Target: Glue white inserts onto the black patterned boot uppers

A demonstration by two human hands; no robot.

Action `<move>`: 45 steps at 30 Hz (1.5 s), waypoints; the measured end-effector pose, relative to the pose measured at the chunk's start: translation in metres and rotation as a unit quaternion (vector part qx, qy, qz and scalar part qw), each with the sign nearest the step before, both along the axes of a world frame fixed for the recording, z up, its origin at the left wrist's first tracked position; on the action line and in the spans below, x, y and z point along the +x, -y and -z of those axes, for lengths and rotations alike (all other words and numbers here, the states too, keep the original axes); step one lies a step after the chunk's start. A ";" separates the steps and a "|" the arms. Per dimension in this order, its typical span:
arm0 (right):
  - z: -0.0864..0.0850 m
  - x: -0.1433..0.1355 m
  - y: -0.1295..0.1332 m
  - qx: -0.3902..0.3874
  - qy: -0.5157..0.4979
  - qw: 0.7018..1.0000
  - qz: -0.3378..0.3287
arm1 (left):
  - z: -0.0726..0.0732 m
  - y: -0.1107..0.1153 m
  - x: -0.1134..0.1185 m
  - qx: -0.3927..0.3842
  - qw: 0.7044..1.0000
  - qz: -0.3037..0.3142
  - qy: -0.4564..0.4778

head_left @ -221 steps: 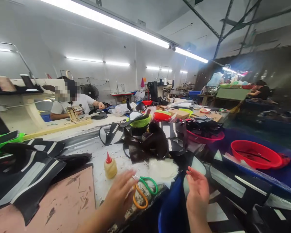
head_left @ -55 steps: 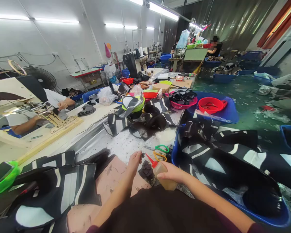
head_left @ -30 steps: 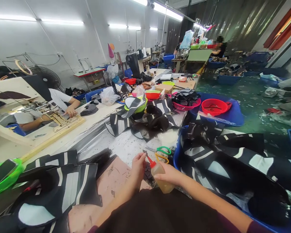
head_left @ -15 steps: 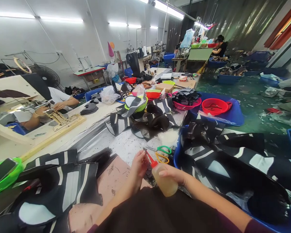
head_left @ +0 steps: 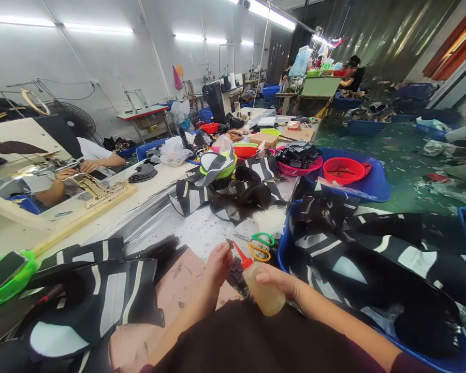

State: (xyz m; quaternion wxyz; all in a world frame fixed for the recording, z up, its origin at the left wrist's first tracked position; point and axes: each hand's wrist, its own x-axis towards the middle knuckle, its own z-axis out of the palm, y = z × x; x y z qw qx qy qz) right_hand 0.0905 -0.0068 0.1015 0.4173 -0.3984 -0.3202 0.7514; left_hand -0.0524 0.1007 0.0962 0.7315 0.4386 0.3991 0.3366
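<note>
My right hand (head_left: 280, 280) is wrapped round a squeeze bottle (head_left: 264, 292) of yellowish liquid with a red nozzle that points up and to the left. My left hand (head_left: 218, 261) is closed in a pinch on a small dark piece (head_left: 229, 242), just left of the nozzle tip and apart from it. Beyond the bottle lie scissors (head_left: 262, 239) with a green and an orange handle loop. A heap of small dark pieces (head_left: 237, 274) rests on the table between my hands, partly hidden by the bottle.
Black shoe-upper pieces with white stripes (head_left: 114, 290) lie at left, and more fill a blue bin (head_left: 282, 248) at right. A green basket (head_left: 25, 282) stands at far left. A co-worker's hands (head_left: 89, 166) are at a sewing machine (head_left: 58, 160). Several baskets crowd the table's far part.
My left hand has drawn slightly left from the nozzle tip with the small dark piece in its fingers. The bottle in my right hand has hardly moved.
</note>
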 end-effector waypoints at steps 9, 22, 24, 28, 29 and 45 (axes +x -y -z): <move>0.035 0.028 -0.026 0.084 0.334 0.928 0.146 | 0.062 -0.012 -0.004 0.111 0.935 0.107 -0.318; 0.056 0.064 -0.133 0.021 0.575 0.784 0.232 | 0.097 -0.016 -0.011 0.240 0.824 0.227 -0.460; 0.064 0.064 -0.147 0.015 0.583 0.779 0.231 | 0.099 -0.017 -0.016 0.268 0.803 0.241 -0.475; 0.084 0.066 -0.158 -0.009 0.595 0.774 0.216 | 0.100 -0.015 -0.025 0.333 0.755 0.282 -0.489; 0.088 0.067 -0.157 -0.014 0.600 0.772 0.212 | 0.101 -0.014 -0.026 0.346 0.744 0.294 -0.490; 0.079 -0.014 -0.045 0.249 0.586 0.735 -0.233 | 0.091 0.024 -0.059 0.356 0.742 0.121 -0.555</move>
